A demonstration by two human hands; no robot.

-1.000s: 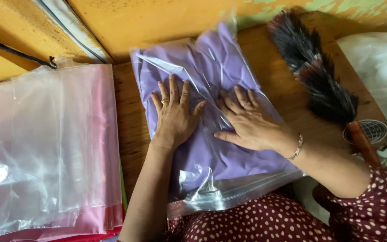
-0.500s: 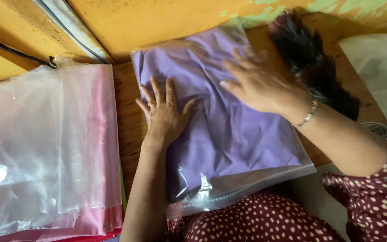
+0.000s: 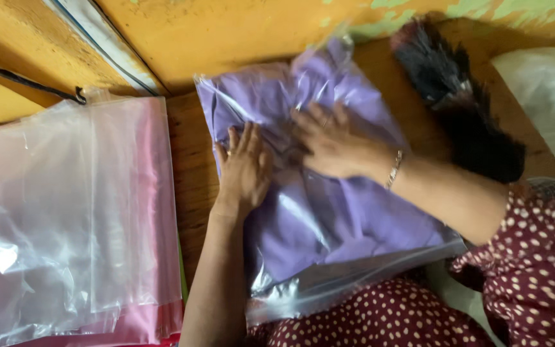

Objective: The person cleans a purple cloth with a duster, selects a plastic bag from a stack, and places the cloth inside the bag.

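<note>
Wooden surface [image 3: 191,173], set against an orange wall [image 3: 226,32], carrying all items shown. At left, a stack of empty clear bags [image 3: 65,212] over pink sheets, well apart from the hands. At centre, a clear bag [image 3: 329,238] holding a folded purple garment [image 3: 348,218]; it lies flat, one end toward the wall, the other at the person's lap, where a strip of empty plastic extends past the cloth. At right, a dark feather duster [image 3: 464,115] lies just beside the bag, and a white bag [image 3: 547,103] lies in the far corner.

Left hand [image 3: 245,170]: palm down on the bag's left part, fingers spread and extended toward the wall, pressing, gripping nothing. Right hand [image 3: 332,144]: also palm down, just beside the left on the upper middle, fingers splayed flat and closed on nothing; a bracelet [image 3: 394,169] circles its wrist. The plastic wrinkles between the two hands.

Judged step: flattening the packed garment and driving out air. To do this well, pressure should stay broad, from flat palms rather than fingertips, and sweep from the end at the wall toward the end at the lap, presumably the mouth, so air escapes there. One hand should anchor while the other strokes, so the cloth does not bunch or slide inside the film.
</note>
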